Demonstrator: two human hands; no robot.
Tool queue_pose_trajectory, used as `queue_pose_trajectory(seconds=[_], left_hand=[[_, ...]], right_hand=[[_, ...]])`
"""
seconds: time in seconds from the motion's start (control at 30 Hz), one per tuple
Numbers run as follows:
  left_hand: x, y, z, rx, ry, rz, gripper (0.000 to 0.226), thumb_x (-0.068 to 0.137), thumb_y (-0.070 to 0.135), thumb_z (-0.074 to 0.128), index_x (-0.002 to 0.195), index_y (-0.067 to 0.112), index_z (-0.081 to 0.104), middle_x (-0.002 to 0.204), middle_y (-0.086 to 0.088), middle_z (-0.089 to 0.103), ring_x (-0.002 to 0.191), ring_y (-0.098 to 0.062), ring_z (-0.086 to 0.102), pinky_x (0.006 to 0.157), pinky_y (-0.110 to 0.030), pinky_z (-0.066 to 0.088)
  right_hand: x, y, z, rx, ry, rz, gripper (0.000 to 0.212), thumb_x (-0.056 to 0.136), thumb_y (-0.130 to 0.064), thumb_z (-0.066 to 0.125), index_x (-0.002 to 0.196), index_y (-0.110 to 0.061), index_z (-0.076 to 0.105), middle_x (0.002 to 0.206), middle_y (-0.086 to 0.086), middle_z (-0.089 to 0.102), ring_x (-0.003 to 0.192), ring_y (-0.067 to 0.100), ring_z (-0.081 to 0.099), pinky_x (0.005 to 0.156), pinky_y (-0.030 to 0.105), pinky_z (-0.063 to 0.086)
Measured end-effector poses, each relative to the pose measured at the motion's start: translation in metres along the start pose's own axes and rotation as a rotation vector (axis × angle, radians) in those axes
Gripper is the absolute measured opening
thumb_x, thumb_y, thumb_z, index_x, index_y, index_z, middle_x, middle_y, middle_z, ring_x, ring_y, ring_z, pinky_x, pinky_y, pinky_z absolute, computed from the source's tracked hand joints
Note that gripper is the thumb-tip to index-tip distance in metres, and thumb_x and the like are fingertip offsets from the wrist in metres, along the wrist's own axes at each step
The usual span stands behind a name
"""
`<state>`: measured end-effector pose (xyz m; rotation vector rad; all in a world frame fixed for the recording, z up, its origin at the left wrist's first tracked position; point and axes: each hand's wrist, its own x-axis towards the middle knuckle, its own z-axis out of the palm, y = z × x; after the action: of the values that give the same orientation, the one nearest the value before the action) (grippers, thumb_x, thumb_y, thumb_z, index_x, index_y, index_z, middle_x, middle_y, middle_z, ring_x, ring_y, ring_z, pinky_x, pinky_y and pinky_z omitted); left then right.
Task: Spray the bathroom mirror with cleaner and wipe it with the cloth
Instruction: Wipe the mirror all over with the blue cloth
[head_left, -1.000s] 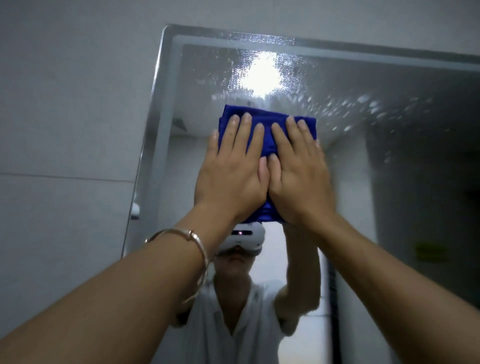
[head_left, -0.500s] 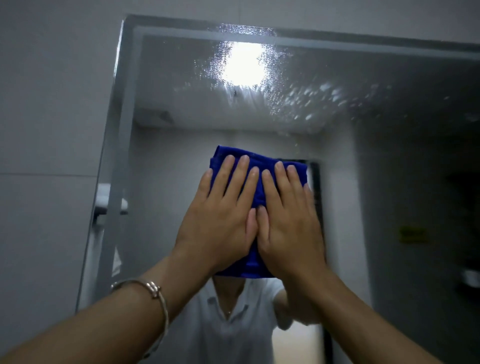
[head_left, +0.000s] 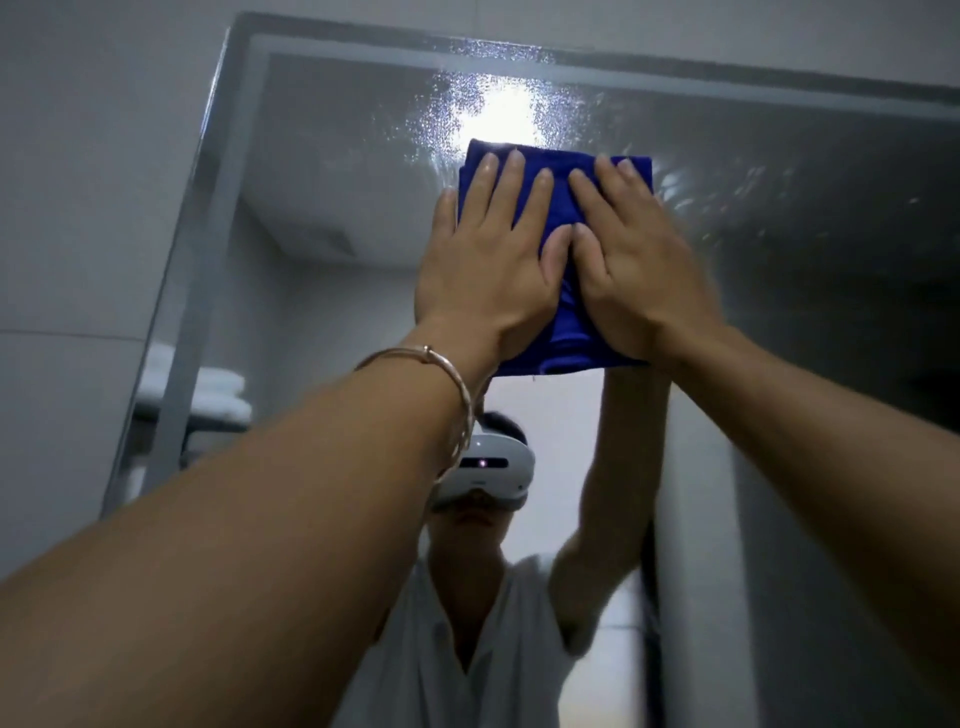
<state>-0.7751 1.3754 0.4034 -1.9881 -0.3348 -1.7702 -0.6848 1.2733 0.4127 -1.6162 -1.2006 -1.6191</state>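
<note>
A folded blue cloth (head_left: 563, 340) is pressed flat against the bathroom mirror (head_left: 332, 171), just under the bright reflected ceiling light near the mirror's top edge. My left hand (head_left: 485, 265) lies flat on the cloth's left half, fingers spread upward. My right hand (head_left: 631, 260) lies flat on its right half, thumb beside the left thumb. Spray droplets speckle the glass around the light and to the right of the cloth. No spray bottle is in view.
The mirror's metal frame (head_left: 208, 171) runs up the left side, with grey wall tiles (head_left: 78, 208) beyond it. The glass reflects a person in a white shirt wearing a white headset (head_left: 488, 470), and stacked white towels (head_left: 218, 397) at the left.
Both hands slid the cloth down the mirror half a second ago, then back up; it now sits higher, just below the reflected light.
</note>
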Motion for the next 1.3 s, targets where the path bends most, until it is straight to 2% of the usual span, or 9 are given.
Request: queue_pose_trajectory(seconds=[0.17, 0.27, 0.37, 0.5, 0.63, 0.83, 0.97, 1.1, 1.3], left_hand=[[-0.014, 0.011, 0.001, -0.034, 0.02, -0.019, 0.055, 0.099, 0.037, 0.015, 0.15, 0.015, 0.01, 0.158, -0.009, 0.006, 0.145, -0.023, 0.002, 0.116, -0.041, 0.003], [-0.037, 0.021, 0.006, -0.034, 0.049, 0.011, 0.062, 0.093, 0.037, 0.008, 0.148, 0.01, 0.017, 0.156, -0.013, 0.015, 0.144, -0.026, 0.01, 0.116, -0.042, 0.007], [-0.065, 0.036, 0.01, -0.037, 0.069, 0.035, 0.06, 0.094, 0.035, 0.013, 0.146, 0.007, 0.025, 0.153, -0.015, 0.023, 0.142, -0.029, 0.019, 0.114, -0.043, 0.011], [-0.098, 0.057, 0.016, -0.028, 0.022, 0.118, 0.058, 0.094, 0.035, 0.021, 0.142, 0.004, 0.032, 0.149, -0.019, 0.031, 0.139, -0.032, 0.027, 0.112, -0.048, 0.02], [-0.09, 0.051, 0.013, 0.019, -0.013, 0.246, 0.061, 0.091, 0.036, 0.024, 0.14, 0.002, 0.036, 0.147, -0.023, 0.032, 0.137, -0.036, 0.029, 0.11, -0.05, 0.025], [-0.059, 0.054, 0.011, 0.041, -0.048, 0.279, 0.066, 0.089, 0.038, 0.019, 0.142, 0.002, 0.033, 0.148, -0.023, 0.029, 0.139, -0.037, 0.025, 0.112, -0.05, 0.022], [-0.003, 0.074, 0.011, 0.027, -0.054, 0.204, 0.07, 0.088, 0.041, 0.006, 0.148, 0.007, 0.015, 0.155, -0.019, 0.011, 0.144, -0.031, 0.008, 0.116, -0.045, 0.008], [0.031, 0.097, 0.02, 0.014, -0.033, 0.099, 0.06, 0.097, 0.036, 0.02, 0.149, 0.01, 0.007, 0.157, -0.015, 0.003, 0.145, -0.028, -0.001, 0.117, -0.045, 0.003], [0.024, 0.102, 0.021, 0.0, 0.001, 0.068, 0.059, 0.098, 0.036, 0.019, 0.149, 0.01, 0.008, 0.157, -0.013, 0.005, 0.145, -0.026, 0.001, 0.117, -0.045, 0.003]], right_hand=[[-0.018, -0.007, 0.003, 0.021, 0.063, 0.065, 0.062, 0.092, -0.037, 0.019, 0.151, -0.014, 0.021, 0.159, 0.006, 0.013, 0.147, 0.017, 0.006, 0.119, 0.036, 0.005], [-0.046, -0.007, 0.004, 0.023, 0.05, 0.082, 0.062, 0.093, -0.036, 0.019, 0.151, -0.015, 0.019, 0.16, 0.005, 0.011, 0.147, 0.016, 0.004, 0.119, 0.035, 0.002], [-0.081, -0.003, 0.005, 0.026, 0.03, 0.086, 0.062, 0.093, -0.038, 0.017, 0.151, -0.015, 0.018, 0.159, 0.004, 0.012, 0.147, 0.015, 0.003, 0.119, 0.035, 0.003], [-0.13, 0.005, 0.004, 0.013, 0.041, 0.106, 0.058, 0.093, -0.035, 0.022, 0.147, -0.016, 0.017, 0.157, 0.003, 0.015, 0.146, 0.016, 0.008, 0.117, 0.039, 0.008], [-0.135, 0.009, 0.001, 0.01, 0.01, 0.105, 0.059, 0.093, -0.037, 0.022, 0.148, -0.016, 0.015, 0.158, 0.004, 0.014, 0.146, 0.016, 0.007, 0.117, 0.037, 0.008], [-0.107, 0.028, -0.007, 0.021, -0.013, 0.064, 0.066, 0.09, -0.04, 0.019, 0.15, -0.014, 0.02, 0.159, 0.007, 0.014, 0.147, 0.018, 0.004, 0.118, 0.034, 0.004], [-0.056, 0.061, -0.024, -0.005, -0.01, 0.094, 0.063, 0.092, -0.036, 0.021, 0.151, -0.013, 0.018, 0.159, 0.008, 0.011, 0.147, 0.019, 0.003, 0.119, 0.036, 0.003], [-0.026, 0.087, -0.035, -0.045, -0.011, 0.08, 0.061, 0.094, -0.035, 0.022, 0.151, -0.015, 0.017, 0.16, 0.006, 0.011, 0.147, 0.017, 0.003, 0.119, 0.035, 0.004], [-0.031, 0.087, -0.033, -0.005, 0.036, 0.094, 0.062, 0.093, -0.036, 0.02, 0.151, -0.016, 0.018, 0.16, 0.004, 0.011, 0.147, 0.016, 0.003, 0.12, 0.036, 0.005]])
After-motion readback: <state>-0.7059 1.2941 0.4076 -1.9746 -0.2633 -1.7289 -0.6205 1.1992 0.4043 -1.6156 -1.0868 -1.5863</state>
